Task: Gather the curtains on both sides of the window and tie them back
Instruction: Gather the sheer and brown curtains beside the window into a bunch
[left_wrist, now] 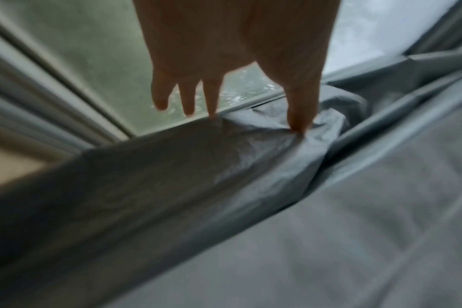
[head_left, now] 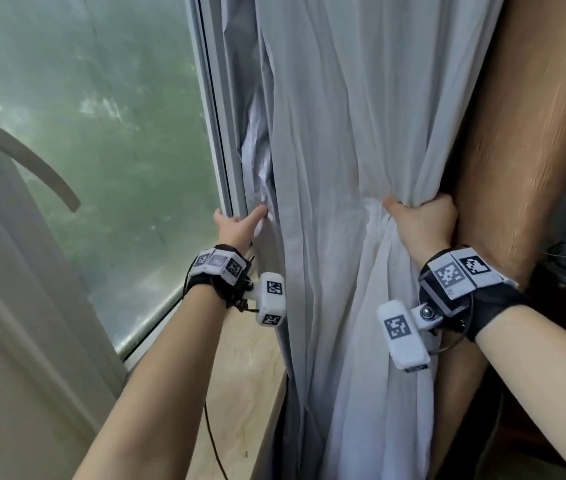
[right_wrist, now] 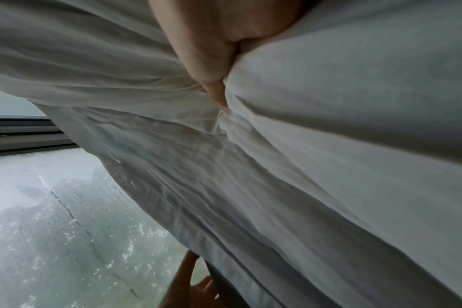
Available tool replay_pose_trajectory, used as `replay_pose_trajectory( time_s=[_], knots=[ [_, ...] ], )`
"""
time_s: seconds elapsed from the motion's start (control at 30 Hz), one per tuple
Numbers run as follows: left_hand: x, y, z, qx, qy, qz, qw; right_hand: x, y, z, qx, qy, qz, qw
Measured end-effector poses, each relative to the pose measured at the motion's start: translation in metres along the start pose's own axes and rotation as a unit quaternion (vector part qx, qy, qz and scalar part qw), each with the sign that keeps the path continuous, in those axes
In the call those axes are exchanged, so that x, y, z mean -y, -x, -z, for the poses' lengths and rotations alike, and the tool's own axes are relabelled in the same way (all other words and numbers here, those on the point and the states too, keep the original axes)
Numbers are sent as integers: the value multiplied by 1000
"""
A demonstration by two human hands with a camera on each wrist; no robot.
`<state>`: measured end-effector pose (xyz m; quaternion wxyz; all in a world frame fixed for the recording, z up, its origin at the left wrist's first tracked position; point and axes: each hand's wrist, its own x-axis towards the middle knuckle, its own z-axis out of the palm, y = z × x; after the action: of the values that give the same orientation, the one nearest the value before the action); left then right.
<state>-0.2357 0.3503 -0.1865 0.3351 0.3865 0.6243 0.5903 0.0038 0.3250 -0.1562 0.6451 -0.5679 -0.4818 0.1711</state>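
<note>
Grey cloth fills the right half of the scene: the curtain (head_left: pixel 337 168) hangs in loose folds between the window frame (head_left: pixel 212 133) on its left and a tan panel (head_left: pixel 516 133) on its right, its lower part trailing past the near sill (head_left: pixel 240 375).

To gather it well, I judge the loose left edge should be swept rightward into the bunch already held, fold upon fold, so nothing is left against the glass (head_left: pixel 101 116) before any tie goes round. No tie-back shows in these views, so where it is I cannot tell. Both hands want to work at one level, or the bundle will twist.

The right hand (head_left: pixel 420 223) is raised at the curtain's right edge, back of the hand toward the camera, fingers and thumb curled tight round a fistful of cloth; the right wrist view shows the thumb (right_wrist: pixel 211 62) buried in the puckered fabric.

The left hand (head_left: pixel 236 226) reaches far along the frame, arm stretched, fingers (left_wrist: pixel 187 98) straight and spread, holding nothing. Its thumb tip (left_wrist: pixel 298 123) presses into the crumpled left edge of the curtain, near the frame.
</note>
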Motion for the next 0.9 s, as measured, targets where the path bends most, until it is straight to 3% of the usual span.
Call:
replay_pose_trajectory(
  time_s=[0.1, 0.27, 0.4, 0.5, 0.63, 0.77, 0.9],
  knots=[
    [3, 4, -11, 69, 38, -14, 997, -1, -3, -1, -4, 11, 7, 1000],
    [2, 38, -11, 52, 84, -133, 986, -2, -6, -1, 1, 15, 11, 1000],
    [4, 78, -4, 38, 66, -272, 959, -5, -6, -1, 7, 9, 11, 1000],
    [5, 105, -7, 37, 43, -334, 941, -4, -6, -1, 21, 8, 14, 1000],
    [8, 127, -29, 118, -71, -370, 919, -3, -3, 3, 49, -4, 12, 999],
    [2, 139, -58, 149, -141, -405, 891, -2, 0, 19, 100, -28, 5, 995],
    [-7, 144, -84, 170, -188, -399, 881, -1, 4, 39, 160, -154, -58, 973]
  ],
)
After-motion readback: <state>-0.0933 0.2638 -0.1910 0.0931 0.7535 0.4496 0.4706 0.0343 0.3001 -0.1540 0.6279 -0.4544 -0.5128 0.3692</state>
